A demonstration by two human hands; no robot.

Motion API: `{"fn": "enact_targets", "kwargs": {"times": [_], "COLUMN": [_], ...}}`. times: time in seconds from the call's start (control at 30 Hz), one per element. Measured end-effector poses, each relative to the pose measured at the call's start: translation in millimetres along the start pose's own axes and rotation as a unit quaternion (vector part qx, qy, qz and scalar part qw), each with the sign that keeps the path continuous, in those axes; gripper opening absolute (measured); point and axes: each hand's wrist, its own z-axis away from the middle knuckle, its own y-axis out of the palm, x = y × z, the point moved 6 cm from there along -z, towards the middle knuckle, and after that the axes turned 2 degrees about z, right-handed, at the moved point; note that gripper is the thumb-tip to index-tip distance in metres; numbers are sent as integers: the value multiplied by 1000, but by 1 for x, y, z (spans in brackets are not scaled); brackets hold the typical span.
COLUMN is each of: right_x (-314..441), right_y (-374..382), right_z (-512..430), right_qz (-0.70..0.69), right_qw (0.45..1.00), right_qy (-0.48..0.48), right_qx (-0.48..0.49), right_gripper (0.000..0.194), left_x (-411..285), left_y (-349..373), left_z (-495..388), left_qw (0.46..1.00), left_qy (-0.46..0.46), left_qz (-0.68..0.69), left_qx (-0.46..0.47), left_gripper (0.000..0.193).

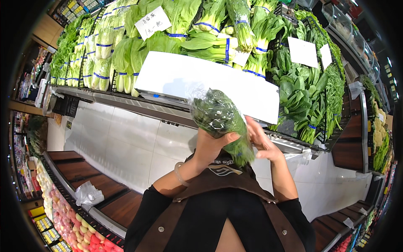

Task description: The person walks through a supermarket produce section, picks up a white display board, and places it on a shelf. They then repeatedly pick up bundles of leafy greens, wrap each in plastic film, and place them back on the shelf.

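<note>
My left hand (212, 143) is wrapped around a bunch of leafy greens (220, 115) in clear plastic film. The bunch tilts, with its wrapped leafy end up and to the left. Its stem end points down toward my brown apron (217, 186) and is blurred. Close along the right side of the bunch is my right hand (264, 143), its thumb and fingers apart; whether the fingertips touch the bunch, I cannot tell. Just beyond both hands a large white board or box top (204, 78) rests at the front of the vegetable rack and is partly covered by the bunch.
Bok choy (207, 52) with blue bands lies behind the white surface. Paler banded cabbages (102, 63) fill the left side, dark leafy greens (296, 91) the right. Handwritten cards stand among them. Behind me are a fruit display (78, 226) and a plastic bag roll (89, 193).
</note>
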Motion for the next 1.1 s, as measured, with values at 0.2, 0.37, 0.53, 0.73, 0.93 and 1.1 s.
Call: {"fn": "enact_targets", "kwargs": {"times": [0.2, 0.37, 0.53, 0.73, 0.93, 1.1], "right_x": [-44, -45, -26, -17, -3, 39], "right_y": [14, -4, -1, 5, 9, 36], "right_z": [-12, -7, -10, -13, -24, -32], "right_qz": [203, 273, 229, 278, 330, 322], "right_qw": [959, 933, 953, 945, 939, 923], "right_qy": [-12, -10, -45, -83, -29, -198], "right_qx": [-196, -233, -192, -150, -90, -73], "right_gripper": [136, 111, 109, 113, 124, 136], "left_x": [6, -45, -134, -146, -145, -148], "left_y": [39, 22, 33, 69, 69, 88], "left_z": [16, 18, 10, -24, -33, -23], "left_qw": [980, 913, 744, 675, 792, 736], "left_qy": [93, 237, 446, 348, 337, 404], "left_qz": [-173, -322, -485, -603, -437, -463], "left_qx": [33, 76, 113, 243, 262, 283], "left_gripper": [114, 115, 87, 45, 22, 26]}}
